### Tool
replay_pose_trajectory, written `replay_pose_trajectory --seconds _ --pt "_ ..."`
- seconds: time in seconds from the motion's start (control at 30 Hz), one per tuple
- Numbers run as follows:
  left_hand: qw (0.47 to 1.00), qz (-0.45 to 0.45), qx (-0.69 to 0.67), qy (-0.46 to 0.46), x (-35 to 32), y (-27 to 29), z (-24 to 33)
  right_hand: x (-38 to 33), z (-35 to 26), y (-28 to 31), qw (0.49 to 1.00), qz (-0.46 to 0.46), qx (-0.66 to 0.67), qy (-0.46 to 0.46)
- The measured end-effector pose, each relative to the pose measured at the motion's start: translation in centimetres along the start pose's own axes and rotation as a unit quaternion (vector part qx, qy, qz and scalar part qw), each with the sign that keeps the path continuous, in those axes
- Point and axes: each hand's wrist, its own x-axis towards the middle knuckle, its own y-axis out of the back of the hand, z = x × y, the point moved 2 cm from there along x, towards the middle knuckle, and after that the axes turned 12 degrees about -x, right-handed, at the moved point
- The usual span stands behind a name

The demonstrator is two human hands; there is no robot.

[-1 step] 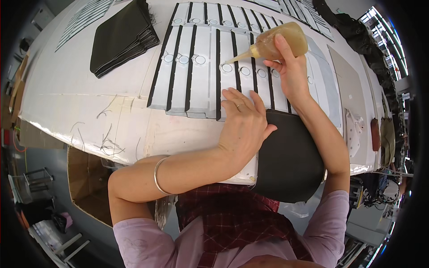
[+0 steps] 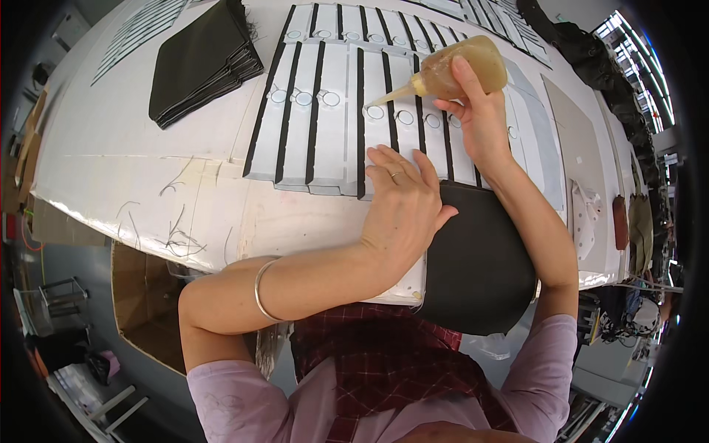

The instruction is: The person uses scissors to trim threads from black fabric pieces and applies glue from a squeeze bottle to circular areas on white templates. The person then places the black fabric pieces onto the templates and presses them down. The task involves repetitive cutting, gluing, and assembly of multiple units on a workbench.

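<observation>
Squeeze bottle (image 2: 461, 70): translucent amber plastic, slightly glossy. Black stack (image 2: 199, 59): matt cloth. Table (image 2: 148, 184): smooth white, scuffed; bangle (image 2: 260, 289) shiny metal.

Left hand (image 2: 402, 207) flat, right hand (image 2: 478, 122) gripping

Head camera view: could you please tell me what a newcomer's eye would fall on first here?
Probably the amber squeeze bottle held in the right hand, its nozzle aimed at a ring on the white panels with black strips at centre. The left hand presses flat on those panels' near edge. A stack of black sheets lies upper left.
</observation>
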Motion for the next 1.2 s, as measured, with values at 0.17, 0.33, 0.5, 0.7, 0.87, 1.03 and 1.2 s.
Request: replay_pose_trajectory --seconds 0.17,0.33,0.5,0.7,0.87,1.03,1.2 --pt "1.0 -0.004 -0.004 0.0 0.0 0.1 -0.1 -0.2 -0.1 -0.5 1.0 -0.007 0.017 0.001" --pt "1.0 0.0 -0.008 -0.004 0.0 0.0 0.0 0.4 0.1 0.5 1.0 0.017 0.005 0.0" --pt "0.999 -0.017 -0.051 0.001 -0.3 0.1 -0.4 0.2 0.1 -0.3 1.0 -0.015 0.008 -0.013" --pt "0.969 -0.038 -0.245 -0.012 -2.5 2.1 -3.7 -0.7 -1.3 0.4 0.998 -0.061 0.012 -0.006" --pt "0.972 0.015 -0.234 -0.013 -3.7 2.5 -8.3 0.9 -1.3 1.9 0.971 -0.107 0.21 -0.033" --pt "0.973 0.041 -0.227 -0.006 -4.4 0.7 -11.4 1.8 -1.2 -1.3 0.997 -0.034 0.067 0.019" --pt "0.969 0.067 -0.238 -0.01 -4.9 -0.1 -11.7 2.2 -0.4 -3.8 0.999 -0.035 0.028 0.017"
